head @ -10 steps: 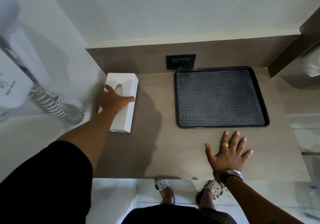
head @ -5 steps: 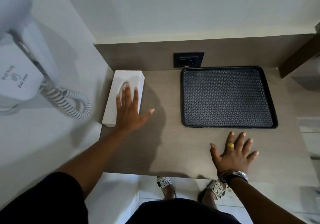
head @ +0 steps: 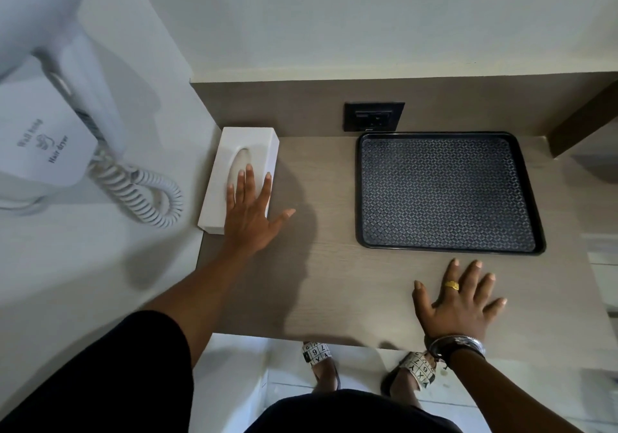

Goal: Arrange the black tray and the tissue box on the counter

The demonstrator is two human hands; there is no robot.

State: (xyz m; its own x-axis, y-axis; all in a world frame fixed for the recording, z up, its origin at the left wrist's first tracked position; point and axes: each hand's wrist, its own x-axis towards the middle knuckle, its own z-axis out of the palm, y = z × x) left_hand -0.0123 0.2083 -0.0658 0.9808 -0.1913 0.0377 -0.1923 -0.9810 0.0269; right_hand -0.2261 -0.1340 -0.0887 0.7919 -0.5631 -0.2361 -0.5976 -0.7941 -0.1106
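Hands [head: 249,213] flat: tissue box [head: 239,178], counter [head: 334,282]

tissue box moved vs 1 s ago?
Yes. The tissue box slid back toward the rear panel near the outlet; its far end now reaches it, under the left hand.

The left hand [head: 249,213] lies over the near end of the tissue box [head: 245,151], hiding that part of its top and the near end of its oval slot; whether the palm presses on the box cannot be told. The hair dryer [head: 36,41] is blurred and cut off by the left and top edges. The tabletop [head: 334,282] runs out past the right edge, where the surroundings are smeared. Its front edge hides part of both feet. The socket [head: 374,116] is too dark to make out in detail.
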